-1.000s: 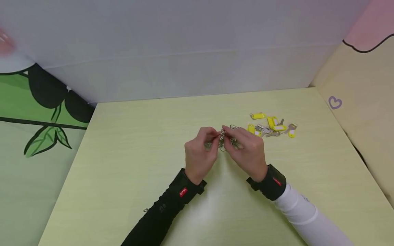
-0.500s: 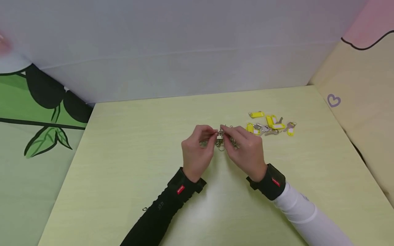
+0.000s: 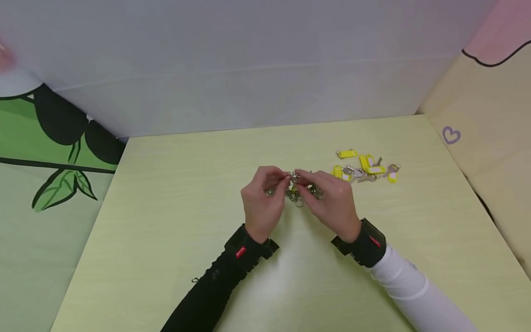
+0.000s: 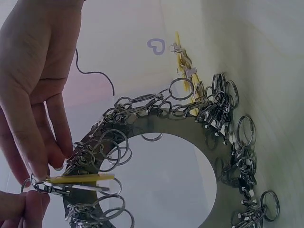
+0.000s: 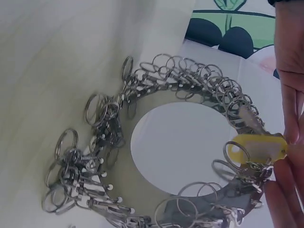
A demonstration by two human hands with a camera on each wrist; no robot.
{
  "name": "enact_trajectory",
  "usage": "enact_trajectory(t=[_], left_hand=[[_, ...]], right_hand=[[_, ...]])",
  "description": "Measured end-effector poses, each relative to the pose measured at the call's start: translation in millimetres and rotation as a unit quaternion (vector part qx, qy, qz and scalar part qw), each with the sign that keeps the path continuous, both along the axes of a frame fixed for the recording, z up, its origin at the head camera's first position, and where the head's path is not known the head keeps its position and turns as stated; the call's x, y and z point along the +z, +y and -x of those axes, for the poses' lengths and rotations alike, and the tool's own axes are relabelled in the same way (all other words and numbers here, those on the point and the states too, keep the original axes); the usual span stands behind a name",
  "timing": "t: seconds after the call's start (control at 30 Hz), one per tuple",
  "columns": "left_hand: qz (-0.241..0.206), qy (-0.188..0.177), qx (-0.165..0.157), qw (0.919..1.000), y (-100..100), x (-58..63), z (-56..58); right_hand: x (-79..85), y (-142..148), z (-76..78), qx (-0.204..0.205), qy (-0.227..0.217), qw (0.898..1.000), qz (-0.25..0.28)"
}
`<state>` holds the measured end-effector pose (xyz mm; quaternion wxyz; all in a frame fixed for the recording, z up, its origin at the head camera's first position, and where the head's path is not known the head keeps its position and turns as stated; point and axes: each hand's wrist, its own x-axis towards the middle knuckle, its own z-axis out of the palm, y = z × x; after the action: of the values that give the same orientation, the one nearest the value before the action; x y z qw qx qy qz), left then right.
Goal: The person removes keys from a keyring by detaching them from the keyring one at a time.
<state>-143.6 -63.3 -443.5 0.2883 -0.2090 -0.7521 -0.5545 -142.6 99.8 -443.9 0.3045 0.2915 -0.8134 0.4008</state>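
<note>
A flat grey hoop with a wide round hole carries many silver clasps and split rings along its rim. Between both hands in the head view, a small metal clasp is pinched at the fingertips. Below those fingertips hangs a yellow key tag, with a greyish key beside it in the right wrist view. My left hand pinches from the left, thumb against forefinger. From the right, my right hand pinches at the same spot; its fingertips partly hide the clasp.
On the pale table, several yellow-tagged keys lie loosely right of the hands. A small metal ring sits beside the dark left sleeve. A whitish wall stands behind, with a cream wall at the right.
My left hand has shifted left, widening the gap between the hands. The pinched clasp moved left with it, and the yellow tag now shows beneath. My right hand stays nearly in place.
</note>
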Motion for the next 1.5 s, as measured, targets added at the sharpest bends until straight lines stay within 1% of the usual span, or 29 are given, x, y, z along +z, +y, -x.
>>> enact_trajectory(t=[0.17,0.3,0.4,0.53,0.6,0.67,0.73,0.8,0.9,1.0,1.1,1.17,1.23,1.33,1.4,1.5], left_hand=[[-0.020,-0.018,-0.011,0.9996,-1.1,0.0,1.5],[-0.027,-0.026,-0.015,0.9992,-1.5,0.0,1.6],[-0.019,-0.027,-0.013,0.9994,-0.6,-0.4,0.8],[0.006,-0.020,-0.018,0.9996,0.9,-1.3,-1.1],[0.013,-0.017,-0.021,0.9995,0.9,-1.8,-1.5],[0.014,-0.020,-0.024,0.9994,0.9,-2.1,-1.5],[0.013,-0.031,-0.027,0.9991,0.5,-2.3,-0.7],[0.016,-0.050,-0.029,0.9982,-0.1,-2.3,0.2],[0.020,-0.082,-0.039,0.9957,-0.6,-1.9,1.8],[0.028,-0.106,-0.048,0.9928,-0.6,-1.1,2.7],[0.040,-0.120,-0.051,0.9907,0.0,-0.3,2.6],[0.048,-0.124,-0.050,0.9898,0.0,0.4,2.5],[0.050,-0.124,-0.050,0.9897,0.0,1.0,2.2],[0.058,-0.113,-0.048,0.9907,-0.1,1.6,1.4],[0.063,-0.103,-0.049,0.9915,0.1,1.5,0.9],[0.073,-0.086,-0.054,0.9921,0.4,1.2,0.6]], right_hand=[[-1.6,0.7,2.7,0.016,-0.001,1.000,0.021],[-3.0,-0.4,2.5,0.020,-0.016,0.999,0.032],[-3.6,-0.6,1.6,0.008,-0.036,0.999,0.032],[-3.5,0.7,0.2,-0.014,-0.060,0.998,0.032],[-3.8,1.3,0.0,-0.023,-0.057,0.998,0.029],[-4.8,1.4,0.1,-0.034,-0.043,0.998,0.022],[-6.5,1.0,0.6,-0.043,-0.018,0.999,0.019],[-9.0,0.2,1.3,-0.051,0.006,0.998,0.021],[-12.2,-0.8,2.8,-0.057,0.026,0.997,0.034],[-14.2,-0.4,4.2,-0.059,0.025,0.997,0.046],[-13.1,2.1,4.9,-0.051,0.007,0.997,0.052],[-10.7,4.1,5.0,-0.046,-0.004,0.998,0.045],[-7.2,6.0,4.4,-0.042,-0.007,0.999,0.023],[-1.7,8.1,3.0,-0.038,0.005,0.999,-0.025],[1.4,9.2,2.2,-0.036,0.011,0.998,-0.049],[4.2,10.7,2.4,-0.033,-0.006,0.998,-0.052]])
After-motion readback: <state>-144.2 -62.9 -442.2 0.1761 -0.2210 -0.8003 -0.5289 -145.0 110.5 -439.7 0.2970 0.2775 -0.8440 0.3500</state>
